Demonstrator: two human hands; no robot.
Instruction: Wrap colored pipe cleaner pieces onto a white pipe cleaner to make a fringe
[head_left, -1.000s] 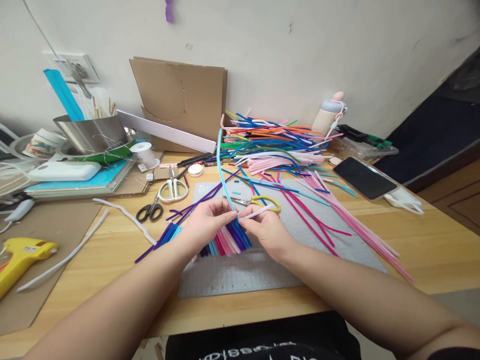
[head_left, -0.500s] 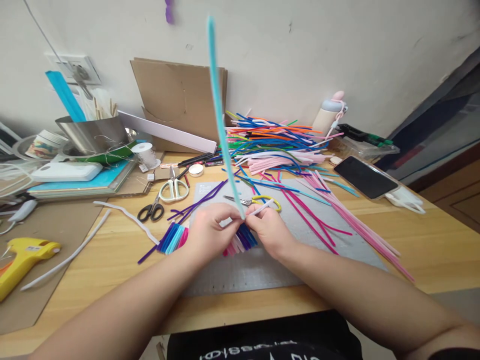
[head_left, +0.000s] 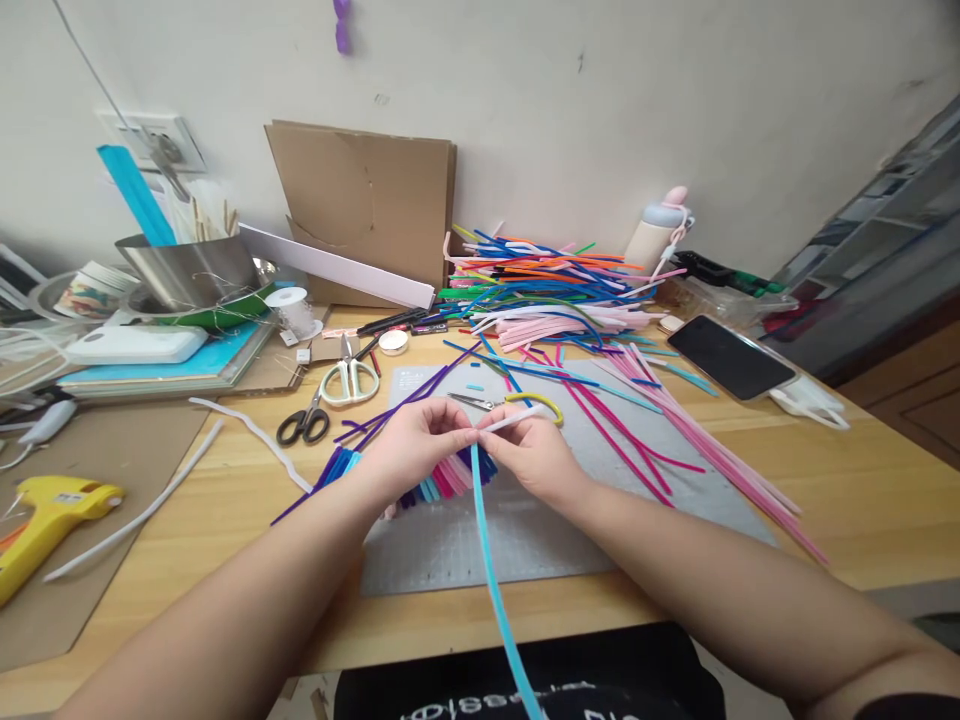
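A long light blue pipe cleaner (head_left: 489,560) hangs from the fingertips of my left hand (head_left: 421,440), down past the table's front edge. My right hand (head_left: 531,452) pinches a white pipe cleaner (head_left: 517,418) right beside it, the fingertips of both hands nearly touching. Below my fingers is a row of short pipe cleaner pieces (head_left: 454,475) in blue, pink and purple, partly hidden by my left hand. Yellow-handled scissors (head_left: 553,402) lie just behind my hands on the grey cutting mat (head_left: 555,545).
Mixed pipe cleaners (head_left: 555,285) are heaped at the back; pink ones (head_left: 705,450) lie right, near a phone (head_left: 729,355). At left are white-handled scissors (head_left: 349,380), black-handled scissors (head_left: 303,425) and a yellow glue gun (head_left: 52,515). Cardboard (head_left: 367,200) leans on the wall.
The light blue pipe cleaner stood upright above my hands and now hangs down toward me. Both hands have shifted slightly left, and the row of short pieces has moved with them.
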